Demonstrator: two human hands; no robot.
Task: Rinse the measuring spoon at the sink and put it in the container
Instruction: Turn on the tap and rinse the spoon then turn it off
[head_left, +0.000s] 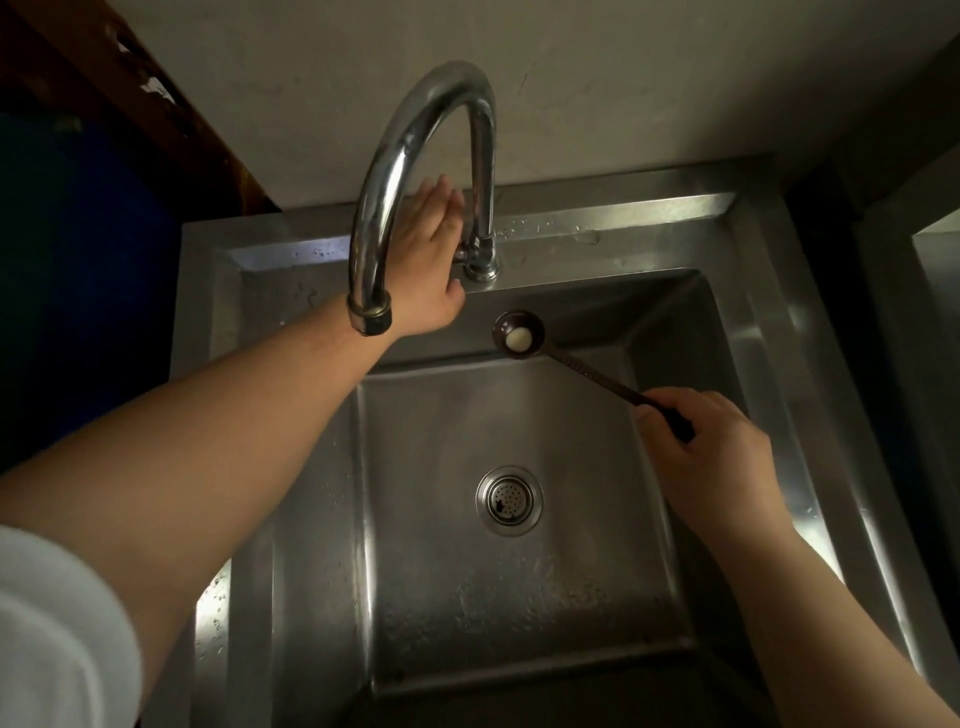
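Stainless-steel square sink (769, 332) with round perforated drain (509, 500) and curved chrome gooseneck faucet (415, 156). Dark brown long-handled measuring spoon (519, 332), white lump in bowl, held over basin; right hand (711, 447) fingers closed on handle end. Left hand (428, 260) fingers extended, palm resting at faucet base.

Two bare forearms show, ending in bare hands: the left hand (426, 260) and the right hand (722, 457). No rings, watch or bracelets appear on either wrist or on the fingers that can be seen. A loose white sleeve (57, 623) covers the left upper arm at the elbow; the right arm is uncovered as far as it shows.
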